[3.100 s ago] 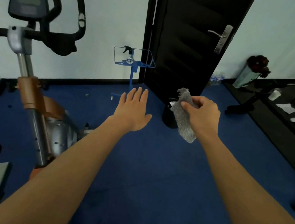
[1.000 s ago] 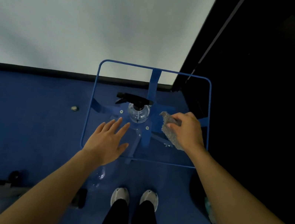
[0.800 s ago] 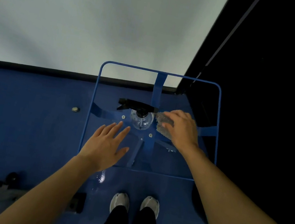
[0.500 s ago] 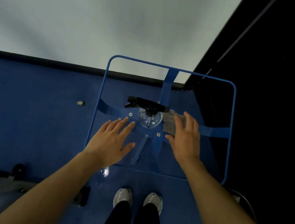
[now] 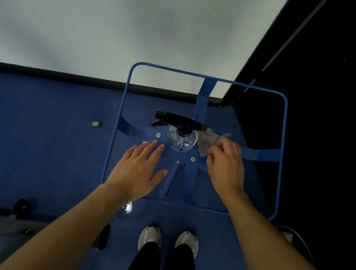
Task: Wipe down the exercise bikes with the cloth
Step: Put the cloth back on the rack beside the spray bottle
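Observation:
The grey cloth lies crumpled on the clear top of a blue metal stand, just right of a clear spray bottle with a black trigger head. My right hand rests at the cloth's near edge with its fingers curled onto it. My left hand hovers flat and open over the stand's front left part, its fingertips a short way left of the bottle and holding nothing. Only the base of an exercise bike shows, at the lower left.
The stand is set against a white wall with a black skirting, on a blue carpet. A black door fills the right side. My feet in white shoes are just in front of the stand. A small object lies on the carpet to the left.
I have walked from the bike to the stand. My right hand set the cloth down beside the bottle and opened flat over it; its fingers have since curled back onto the cloth.

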Available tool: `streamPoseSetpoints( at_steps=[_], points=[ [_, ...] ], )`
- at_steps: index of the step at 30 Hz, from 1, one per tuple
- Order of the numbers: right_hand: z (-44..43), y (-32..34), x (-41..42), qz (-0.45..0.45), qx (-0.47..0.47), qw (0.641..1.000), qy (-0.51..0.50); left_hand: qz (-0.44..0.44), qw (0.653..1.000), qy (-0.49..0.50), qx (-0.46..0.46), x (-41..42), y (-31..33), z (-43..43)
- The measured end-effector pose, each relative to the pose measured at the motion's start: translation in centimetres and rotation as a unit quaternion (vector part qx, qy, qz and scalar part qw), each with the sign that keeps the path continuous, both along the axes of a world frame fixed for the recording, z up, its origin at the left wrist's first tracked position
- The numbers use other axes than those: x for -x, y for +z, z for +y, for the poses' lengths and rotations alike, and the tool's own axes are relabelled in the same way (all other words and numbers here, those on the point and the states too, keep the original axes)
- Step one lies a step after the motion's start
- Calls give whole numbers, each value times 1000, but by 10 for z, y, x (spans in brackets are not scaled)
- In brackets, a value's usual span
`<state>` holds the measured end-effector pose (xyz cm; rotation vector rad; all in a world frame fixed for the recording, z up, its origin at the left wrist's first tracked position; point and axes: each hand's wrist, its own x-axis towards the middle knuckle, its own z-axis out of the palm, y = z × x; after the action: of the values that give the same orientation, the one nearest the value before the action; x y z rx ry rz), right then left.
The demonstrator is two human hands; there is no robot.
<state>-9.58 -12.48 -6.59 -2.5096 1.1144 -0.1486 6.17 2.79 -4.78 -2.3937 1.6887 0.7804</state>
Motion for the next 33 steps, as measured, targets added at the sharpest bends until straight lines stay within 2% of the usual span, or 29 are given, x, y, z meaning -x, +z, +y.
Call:
streamPoseSetpoints(
  at_steps=[4,7,9,12,14,18,21,26,30,33],
  points=[
    [1,10,5,-28,-65,997,-14,2,1000,1,-1,2,-3,-1],
    [2,10,9,-24,-41,999,20,6,1000,7,3,5,-4,-2],
    [-1,3,6,-17,-42,999,-14,8,1000,6,0,6,-5,-2],
    [-3,-9,-1,-1,-177,982,-67,4,1000,3,6,6,-4,-3],
    [-3,-17,-4,4,-205,977,-66,9,1000,9,5,6,-5,-2],
    [-10,-15,-4,59,-191,980,-25,23,1000,20,3,5,-5,-3],
    [-1,-12,0,40,-78,996,-13,27,999,26,8,6,-4,-4],
    [3,-17,-4,15,-175,984,-36,27,999,33,7,5,-4,-7],
    [-12,-9,-7,76,-168,983,2,38,998,41,1,3,0,-6],
    [-8,6,-6,80,-152,985,-4,31,999,39,3,3,8,-5]
  ],
)
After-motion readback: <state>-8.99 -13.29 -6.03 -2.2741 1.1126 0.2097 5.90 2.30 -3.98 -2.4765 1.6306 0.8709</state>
